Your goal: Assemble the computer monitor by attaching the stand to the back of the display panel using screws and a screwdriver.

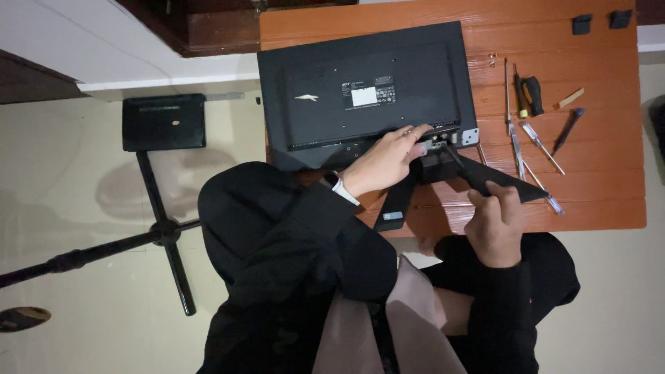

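Black monitor face-down; screwdrivers beside; left hand possibly hiding screw.

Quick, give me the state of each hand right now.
Left hand: fingers curled at the stand joint on the back of the monitor; grip cannot be told.
Right hand: closed on the black stand base.

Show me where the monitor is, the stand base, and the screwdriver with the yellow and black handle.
Monitor (360, 76), head view: middle of its black back panel.
Stand base (485, 176), head view: flat black arm above the right hand.
Screwdriver (521, 97), head view: its yellow and black handle.
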